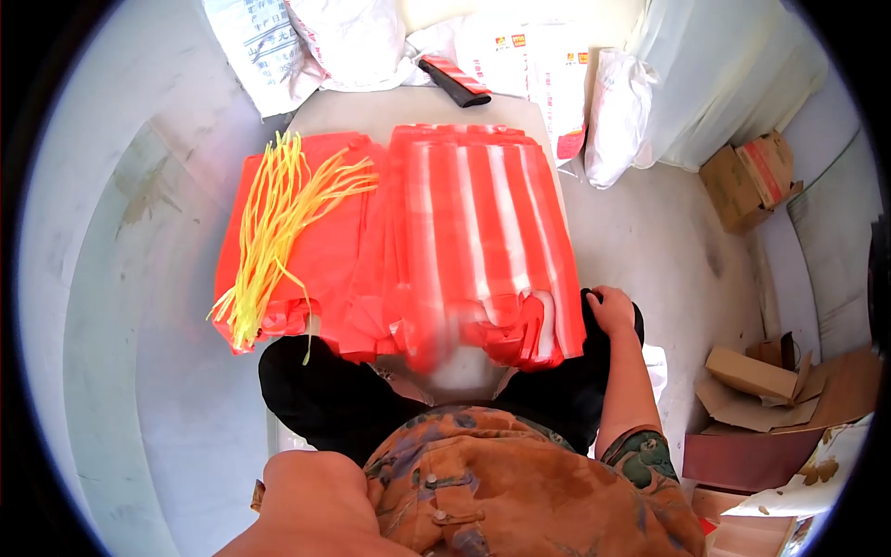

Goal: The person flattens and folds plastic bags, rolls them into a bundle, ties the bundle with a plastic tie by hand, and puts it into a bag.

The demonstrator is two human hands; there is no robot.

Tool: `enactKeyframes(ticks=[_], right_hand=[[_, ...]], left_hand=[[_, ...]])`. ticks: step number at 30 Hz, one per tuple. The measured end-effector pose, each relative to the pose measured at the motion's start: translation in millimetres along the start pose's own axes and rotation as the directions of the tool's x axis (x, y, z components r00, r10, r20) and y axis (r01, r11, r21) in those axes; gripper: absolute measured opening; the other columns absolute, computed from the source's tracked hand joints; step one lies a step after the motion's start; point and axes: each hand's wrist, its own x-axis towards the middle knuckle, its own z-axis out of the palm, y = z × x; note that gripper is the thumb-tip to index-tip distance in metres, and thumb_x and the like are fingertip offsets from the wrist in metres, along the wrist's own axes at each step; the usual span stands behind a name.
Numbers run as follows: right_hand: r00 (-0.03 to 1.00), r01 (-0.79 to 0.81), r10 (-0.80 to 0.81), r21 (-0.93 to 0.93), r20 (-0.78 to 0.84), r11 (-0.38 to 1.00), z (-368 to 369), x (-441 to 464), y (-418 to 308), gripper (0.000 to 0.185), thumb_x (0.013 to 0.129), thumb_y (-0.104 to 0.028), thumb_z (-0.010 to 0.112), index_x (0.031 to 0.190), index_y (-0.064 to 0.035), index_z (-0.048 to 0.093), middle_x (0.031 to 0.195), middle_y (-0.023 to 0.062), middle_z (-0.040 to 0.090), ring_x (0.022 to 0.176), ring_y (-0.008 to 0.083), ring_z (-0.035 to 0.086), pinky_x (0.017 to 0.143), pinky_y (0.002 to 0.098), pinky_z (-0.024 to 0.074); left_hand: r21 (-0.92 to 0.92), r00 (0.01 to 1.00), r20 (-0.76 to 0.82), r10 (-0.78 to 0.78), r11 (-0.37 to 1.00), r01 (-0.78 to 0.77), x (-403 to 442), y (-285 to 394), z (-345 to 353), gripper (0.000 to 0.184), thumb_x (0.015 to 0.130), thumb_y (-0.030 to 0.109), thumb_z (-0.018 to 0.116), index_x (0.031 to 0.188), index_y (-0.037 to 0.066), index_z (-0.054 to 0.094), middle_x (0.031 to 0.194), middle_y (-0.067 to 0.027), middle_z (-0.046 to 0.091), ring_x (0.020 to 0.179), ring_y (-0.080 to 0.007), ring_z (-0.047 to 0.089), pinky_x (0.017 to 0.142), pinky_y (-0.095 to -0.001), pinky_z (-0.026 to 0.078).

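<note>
My right hand point(611, 309) rests on my right knee, on the black trousers point(587, 385), its fingers loosely bent and nothing visible in it. Close by on its left lies a stack of red-and-white striped plastic bags point(483, 223), its near end blurred and crumpled. Beside that stack, further left, is a pile of plain red plastic bags point(329, 223). A bundle of thin yellow strips point(264, 241) lies fanned out across the plain red pile, one strip hanging over the near edge. My left arm point(311, 497) shows only in part at the bottom, and its hand is out of sight.
White printed sacks point(353, 42) stand along the far side, with a dark roll with a striped wrapper point(455, 82) before them. Cardboard boxes point(747, 181) sit at the far right. An open carton point(770, 390) stands at the near right.
</note>
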Motion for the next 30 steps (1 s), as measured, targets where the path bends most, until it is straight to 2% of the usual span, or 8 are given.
enactKeyframes(ticks=[30], right_hand=[[0.999, 0.027, -0.026, 0.051, -0.033, 0.998, 3.9, 0.4, 7.5, 0.036, 0.097, -0.039, 0.065, 0.116, -0.0107, 0.077, 0.113, 0.0136, 0.076, 0.109, 0.0347, 0.069, 0.096, 0.0459, 0.054]], left_hand=[[0.114, 0.997, -0.016, -0.07, 0.991, 0.071, -11.8, 27.9, 24.6, 0.014, 0.086, 0.008, 0.063, 0.085, 0.005, 0.05, 0.094, -0.006, 0.049, 0.071, -0.0136, 0.05, 0.066, -0.0246, 0.045]])
